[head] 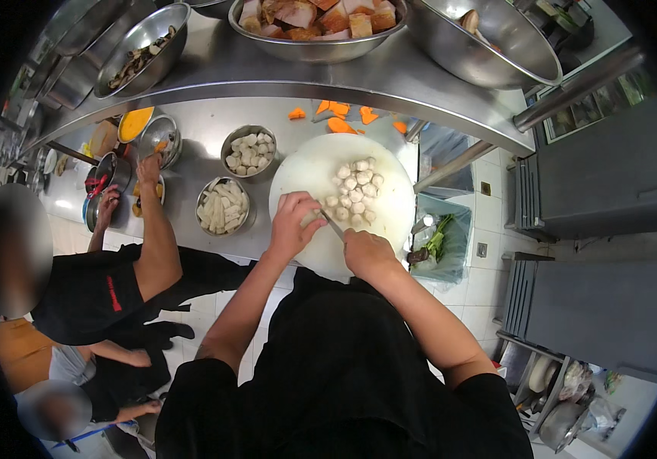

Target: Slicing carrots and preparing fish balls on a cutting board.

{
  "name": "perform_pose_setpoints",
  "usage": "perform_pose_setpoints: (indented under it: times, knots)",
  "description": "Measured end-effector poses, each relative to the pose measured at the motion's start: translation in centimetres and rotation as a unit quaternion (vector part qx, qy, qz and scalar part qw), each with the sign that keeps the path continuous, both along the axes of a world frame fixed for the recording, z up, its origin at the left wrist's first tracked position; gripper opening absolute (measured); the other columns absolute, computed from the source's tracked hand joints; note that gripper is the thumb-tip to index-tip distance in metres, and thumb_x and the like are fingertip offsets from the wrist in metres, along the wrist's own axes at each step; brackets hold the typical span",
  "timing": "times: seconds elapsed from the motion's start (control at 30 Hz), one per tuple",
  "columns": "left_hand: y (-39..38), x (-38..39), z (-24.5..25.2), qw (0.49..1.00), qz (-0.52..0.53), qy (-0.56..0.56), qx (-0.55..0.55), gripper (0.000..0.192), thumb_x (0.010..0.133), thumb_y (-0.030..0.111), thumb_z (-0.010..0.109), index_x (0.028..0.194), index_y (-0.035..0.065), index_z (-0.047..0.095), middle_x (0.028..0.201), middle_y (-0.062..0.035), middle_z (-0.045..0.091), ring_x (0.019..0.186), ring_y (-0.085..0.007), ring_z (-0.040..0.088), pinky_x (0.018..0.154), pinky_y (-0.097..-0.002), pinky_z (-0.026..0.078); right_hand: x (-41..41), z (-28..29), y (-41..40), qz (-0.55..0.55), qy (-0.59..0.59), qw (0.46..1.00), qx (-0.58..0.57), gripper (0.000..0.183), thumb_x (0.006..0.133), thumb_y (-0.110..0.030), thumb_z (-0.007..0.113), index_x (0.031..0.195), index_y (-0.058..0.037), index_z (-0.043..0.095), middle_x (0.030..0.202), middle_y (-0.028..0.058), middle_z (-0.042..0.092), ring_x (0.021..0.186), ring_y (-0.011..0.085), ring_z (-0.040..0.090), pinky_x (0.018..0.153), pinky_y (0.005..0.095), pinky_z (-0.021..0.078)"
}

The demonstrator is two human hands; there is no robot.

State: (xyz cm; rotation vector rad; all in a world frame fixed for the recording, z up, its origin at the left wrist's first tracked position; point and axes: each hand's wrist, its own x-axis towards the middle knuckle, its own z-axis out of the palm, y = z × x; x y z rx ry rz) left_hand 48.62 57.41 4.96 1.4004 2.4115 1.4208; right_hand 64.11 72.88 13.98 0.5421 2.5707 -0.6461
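Observation:
My right hand [367, 251] is closed around the handle of a knife [333, 225], whose blade points up and left over a round white cutting board [300, 163]. At the blade's tip, my left hand [296, 224] holds a small pale piece of food [310, 217] between thumb and fingers. Several whitish round mushrooms [356, 195] lie in a cluster on the board, just beyond and right of the knife. Left of the board stand a metal bowl of pale chunks [249, 154] and a metal bowl of pale strips [223, 207].
A steel shelf [208, 89] with metal bowls runs above the counter. Orange vegetable pieces [340, 125] lie behind the board. A lined bin [444, 264] with greens stands at the right. On the left, a co-worker's hand [149, 171] reaches to a bowl; another person is lower left.

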Motion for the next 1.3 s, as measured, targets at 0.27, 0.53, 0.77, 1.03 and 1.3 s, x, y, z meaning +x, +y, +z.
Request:
perform_pose_setpoints:
  times: [0.27,0.53,0.77,1.03,1.3]
  knots:
    - [0.5,-3.6,2.5,0.969,-0.197,0.09,-0.117,0.032,0.087,0.022,0.093,0.117,0.0153,0.083,0.142,-0.0115,0.061,0.135,-0.0382,0.055,0.113,-0.0503,0.049,3.4,2.7,-0.1,0.02,-0.035,0.999,0.025,0.025,0.106,-0.012,0.056,0.116,-0.0014,0.076,0.112,0.025,0.083,0.106,0.0419,0.082,0.091,0.0534,0.0643]
    - [0.5,-0.5,3.6,0.974,-0.214,0.022,-0.069,0.043,0.083,0.035,0.096,0.12,0.0171,0.082,0.158,-0.0129,0.052,0.15,-0.0435,0.044,0.125,-0.0591,0.038,6.8,1.4,-0.5,0.022,0.04,0.996,0.078,0.018,0.101,-0.011,0.061,0.108,-0.0018,0.075,0.097,0.0237,0.082,0.091,0.04,0.084,0.081,0.051,0.0663]
    - [0.8,0.1,3.1,0.958,-0.23,0.11,-0.129,0.042,0.079,0.034,0.099,0.113,0.0184,0.081,0.165,-0.0165,0.048,0.158,-0.0456,0.039,0.13,-0.0654,0.028,7.2,0.2,-0.6,0.025,0.083,0.992,0.088,0.022,0.106,-0.02,0.06,0.105,-0.0028,0.074,0.087,0.0223,0.081,0.083,0.0408,0.082,0.076,0.056,0.0639]
    - [1.5,-1.2,-0.5,0.984,-0.126,0.05,-0.114,0.036,0.093,0.025,0.089,0.113,0.0106,0.062,0.135,-0.015,0.063,0.134,-0.0421,0.057,0.112,-0.0507,0.049,13.6,5.4,2.7,-0.044,0.125,0.99,0.046,0.025,0.108,-0.027,0.067,0.099,-0.0038,0.071,0.083,0.0238,0.077,0.08,0.0476,0.076,0.075,0.0602,0.0597]
    - [1.0,-3.8,-2.3,0.981,-0.066,0.096,-0.153,0.019,0.103,0.018,0.077,0.114,0.0063,0.068,0.125,-0.0137,0.07,0.114,-0.0394,0.069,0.094,-0.0495,0.059,16.1,3.5,3.8,-0.1,0.168,0.981,0.0,0.028,0.109,-0.029,0.069,0.095,-0.0049,0.071,0.079,0.0253,0.074,0.077,0.0516,0.072,0.072,0.0625,0.0564]
